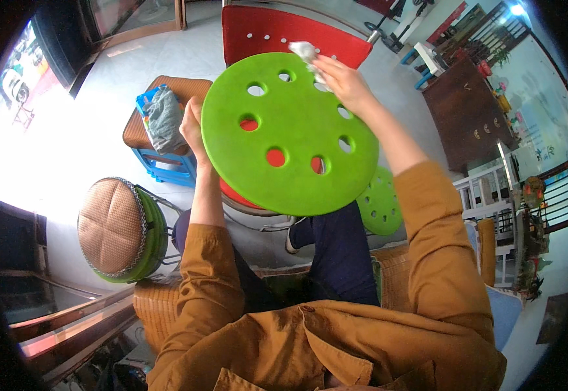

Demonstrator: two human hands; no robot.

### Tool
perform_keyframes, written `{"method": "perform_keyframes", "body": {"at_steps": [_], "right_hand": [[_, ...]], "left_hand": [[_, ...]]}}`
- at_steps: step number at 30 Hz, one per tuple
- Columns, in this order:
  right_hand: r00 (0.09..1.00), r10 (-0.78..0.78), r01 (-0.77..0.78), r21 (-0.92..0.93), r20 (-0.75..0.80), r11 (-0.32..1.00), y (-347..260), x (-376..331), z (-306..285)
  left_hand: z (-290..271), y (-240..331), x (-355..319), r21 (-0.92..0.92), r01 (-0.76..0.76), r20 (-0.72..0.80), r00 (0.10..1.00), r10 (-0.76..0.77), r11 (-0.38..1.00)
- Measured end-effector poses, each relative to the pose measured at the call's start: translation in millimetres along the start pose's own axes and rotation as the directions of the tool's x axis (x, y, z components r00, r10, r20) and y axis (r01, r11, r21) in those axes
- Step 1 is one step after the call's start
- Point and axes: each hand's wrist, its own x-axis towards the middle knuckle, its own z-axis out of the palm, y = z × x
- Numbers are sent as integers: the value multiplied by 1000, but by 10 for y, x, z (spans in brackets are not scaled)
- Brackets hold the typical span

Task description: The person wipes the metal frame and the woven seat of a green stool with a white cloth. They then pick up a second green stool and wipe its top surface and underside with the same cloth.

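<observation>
A round green stool seat with a ring of holes is raised in front of me, tilted so that its top faces me. My left hand grips its left edge, the fingers partly hidden behind the rim. At the upper right rim, my right hand holds a crumpled white cloth against the seat's edge. Red shows through some of the holes. Whatever lies under the seat is mostly hidden by it.
Behind the seat stands a red chair. To the left, a grey cloth lies on a brown-topped blue stool, above a brown-cushioned stool. Another green stool is at right, near a dark wooden cabinet.
</observation>
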Motion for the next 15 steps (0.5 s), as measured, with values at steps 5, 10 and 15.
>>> {"method": "perform_keyframes", "body": {"at_steps": [5, 10, 15], "right_hand": [[987, 139, -135, 55, -83, 989, 174, -882, -402], [974, 197, -184, 114, -111, 976, 47, -971, -444], [973, 227, -224, 75, -37, 972, -31, -598, -374]], "left_hand": [[2, -107, -1, -103, 22, 22, 1000, -20, 994], [9, -78, 0, -138, 41, 22, 999, -38, 990], [50, -91, -2, -128, 29, 7, 1000, -29, 991]]}}
